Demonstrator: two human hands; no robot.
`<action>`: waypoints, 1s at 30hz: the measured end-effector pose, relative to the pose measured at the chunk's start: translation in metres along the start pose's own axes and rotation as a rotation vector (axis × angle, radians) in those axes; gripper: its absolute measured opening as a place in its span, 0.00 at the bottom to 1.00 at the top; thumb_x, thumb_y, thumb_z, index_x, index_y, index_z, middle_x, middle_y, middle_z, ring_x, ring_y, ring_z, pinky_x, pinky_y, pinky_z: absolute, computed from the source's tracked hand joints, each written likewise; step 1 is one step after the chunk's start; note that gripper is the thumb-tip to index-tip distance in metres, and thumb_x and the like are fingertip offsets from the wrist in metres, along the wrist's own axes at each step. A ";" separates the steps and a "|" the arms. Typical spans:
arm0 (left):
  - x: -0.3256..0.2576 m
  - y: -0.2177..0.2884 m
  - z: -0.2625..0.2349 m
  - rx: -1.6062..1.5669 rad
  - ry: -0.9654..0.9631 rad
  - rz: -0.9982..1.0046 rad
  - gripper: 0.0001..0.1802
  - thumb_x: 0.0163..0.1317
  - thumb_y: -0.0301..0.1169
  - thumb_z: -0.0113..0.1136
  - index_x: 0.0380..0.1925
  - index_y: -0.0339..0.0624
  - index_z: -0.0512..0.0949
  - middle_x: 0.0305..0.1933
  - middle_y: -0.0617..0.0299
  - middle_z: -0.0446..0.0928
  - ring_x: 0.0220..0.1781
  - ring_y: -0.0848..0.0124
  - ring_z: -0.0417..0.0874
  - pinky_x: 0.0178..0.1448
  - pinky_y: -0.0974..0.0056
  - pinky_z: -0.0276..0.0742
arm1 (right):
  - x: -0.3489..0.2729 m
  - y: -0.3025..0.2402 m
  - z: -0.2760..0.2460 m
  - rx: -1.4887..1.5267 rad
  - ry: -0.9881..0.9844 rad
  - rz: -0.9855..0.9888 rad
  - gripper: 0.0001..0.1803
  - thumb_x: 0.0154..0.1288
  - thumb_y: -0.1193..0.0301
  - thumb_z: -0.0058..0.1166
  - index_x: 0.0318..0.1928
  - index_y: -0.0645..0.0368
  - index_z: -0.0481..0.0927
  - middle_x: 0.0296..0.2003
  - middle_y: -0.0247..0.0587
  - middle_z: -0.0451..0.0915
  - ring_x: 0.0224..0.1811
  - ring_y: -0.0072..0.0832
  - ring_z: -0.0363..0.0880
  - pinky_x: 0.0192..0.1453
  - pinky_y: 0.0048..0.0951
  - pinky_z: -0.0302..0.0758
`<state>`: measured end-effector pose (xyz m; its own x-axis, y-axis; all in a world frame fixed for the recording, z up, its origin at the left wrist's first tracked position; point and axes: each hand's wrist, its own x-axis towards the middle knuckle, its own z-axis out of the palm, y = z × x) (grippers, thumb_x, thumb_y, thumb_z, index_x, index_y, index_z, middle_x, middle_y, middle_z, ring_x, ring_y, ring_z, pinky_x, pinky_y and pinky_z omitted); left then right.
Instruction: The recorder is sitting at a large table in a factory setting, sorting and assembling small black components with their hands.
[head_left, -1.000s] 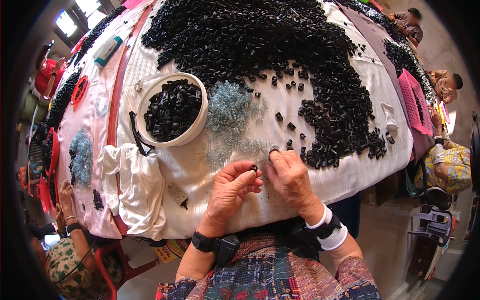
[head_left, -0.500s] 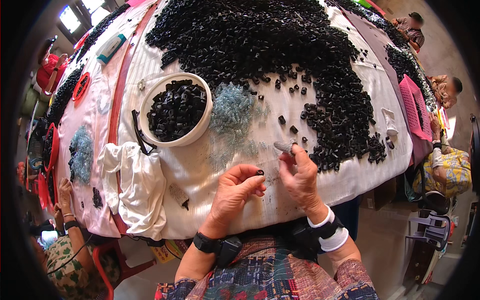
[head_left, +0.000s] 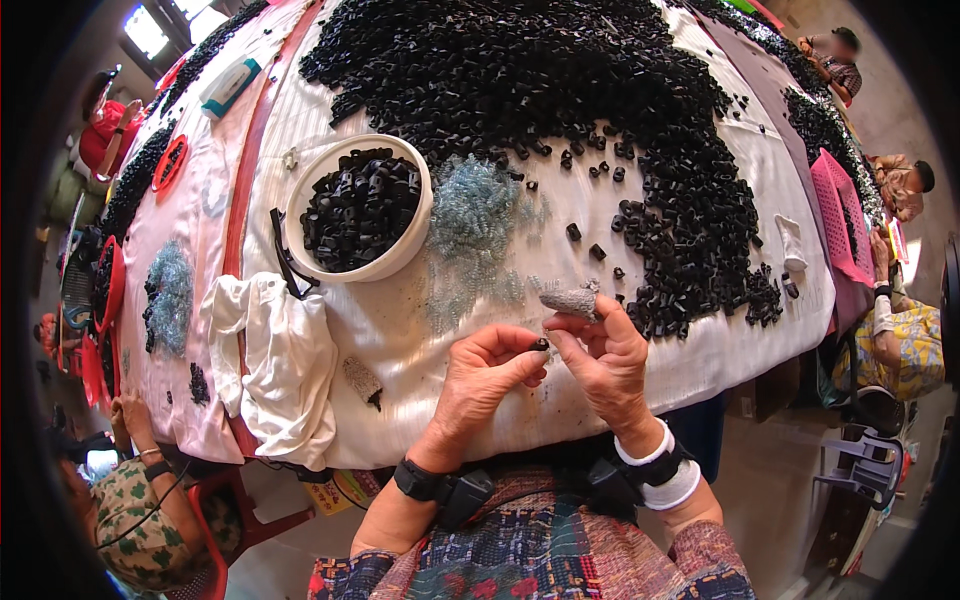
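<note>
Workshop (makeshift-looking): black parts [head_left: 520, 80] heaped on cloth-covered table [head_left: 690, 365], filled white tub [head_left: 398, 257], at least 4 co-workers [head_left: 140, 515] around.

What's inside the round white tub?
The white tub holds a heap of small black parts. They cover its bottom, so that and anything buried deeper can't be seen.

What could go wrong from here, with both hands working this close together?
The left hand pinches a small black part at its fingertips, so it might slip onto the cloth. The grey finger cover on the right hand may dull its touch. Loose bluish clear pieces lie beside the white bowl, so a stray brush could scatter them.
</note>
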<state>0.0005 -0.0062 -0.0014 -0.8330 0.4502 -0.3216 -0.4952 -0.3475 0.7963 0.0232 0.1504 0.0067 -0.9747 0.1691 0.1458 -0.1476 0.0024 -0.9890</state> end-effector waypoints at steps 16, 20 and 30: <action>0.000 -0.002 0.001 0.001 0.052 0.004 0.10 0.57 0.24 0.64 0.39 0.35 0.77 0.33 0.61 0.81 0.33 0.77 0.81 0.38 0.73 0.78 | -0.007 0.005 0.002 -0.377 0.101 -0.351 0.18 0.52 0.86 0.57 0.45 0.64 0.76 0.35 0.46 0.82 0.33 0.35 0.82 0.38 0.29 0.77; 0.001 -0.001 0.002 -0.003 0.047 0.021 0.09 0.56 0.23 0.64 0.38 0.35 0.78 0.33 0.61 0.81 0.32 0.77 0.81 0.38 0.73 0.78 | -0.007 -0.001 -0.004 -0.491 0.028 -0.420 0.17 0.50 0.88 0.56 0.43 0.64 0.77 0.35 0.47 0.80 0.33 0.39 0.80 0.38 0.32 0.76; 0.000 -0.001 -0.001 -0.004 0.057 0.008 0.08 0.56 0.21 0.63 0.36 0.36 0.78 0.30 0.62 0.80 0.31 0.76 0.81 0.37 0.72 0.78 | 0.013 0.005 -0.044 -0.717 0.261 -0.354 0.16 0.54 0.88 0.53 0.44 0.66 0.73 0.34 0.43 0.79 0.25 0.26 0.76 0.29 0.25 0.73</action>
<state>0.0012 -0.0063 -0.0027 -0.8498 0.3996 -0.3438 -0.4891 -0.3545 0.7969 0.0172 0.1962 0.0030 -0.8076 0.2630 0.5278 -0.2094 0.7089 -0.6736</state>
